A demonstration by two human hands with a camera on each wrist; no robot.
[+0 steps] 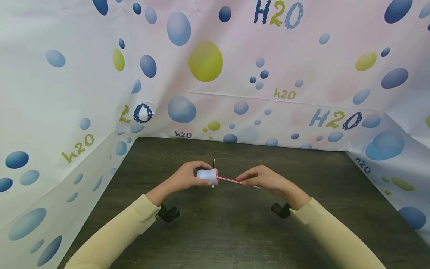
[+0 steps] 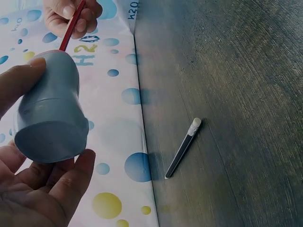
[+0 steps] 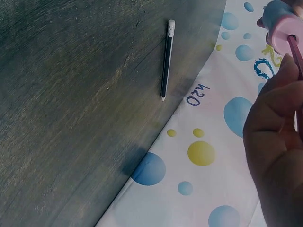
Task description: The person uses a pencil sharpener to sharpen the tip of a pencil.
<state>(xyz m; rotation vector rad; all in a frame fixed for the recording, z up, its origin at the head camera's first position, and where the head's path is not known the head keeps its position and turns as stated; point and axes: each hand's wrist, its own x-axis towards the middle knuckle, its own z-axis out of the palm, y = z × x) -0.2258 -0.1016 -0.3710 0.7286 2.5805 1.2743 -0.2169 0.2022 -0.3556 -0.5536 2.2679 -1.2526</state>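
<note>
My left hand (image 1: 184,176) grips a light-blue pencil sharpener (image 1: 206,175) with a pink end, held sideways above the table. A red pencil (image 1: 228,180) runs into the hole in the sharpener's pink end (image 3: 282,35). My right hand (image 1: 263,180) pinches that pencil along its shaft, and its far end pokes out past the fingers. The pencil's point is hidden inside the sharpener. On the table beneath lies a black pencil (image 2: 183,149) with a white eraser end; the head view shows it partly covered by the sharpener.
The dark wood-grain table (image 1: 215,231) spreads under both arms. White sheets (image 1: 268,56) printed with blue and green bubbles and H2O lettering stand behind it and at both sides. Black straps with small mounts (image 1: 169,213) sit on the wrists.
</note>
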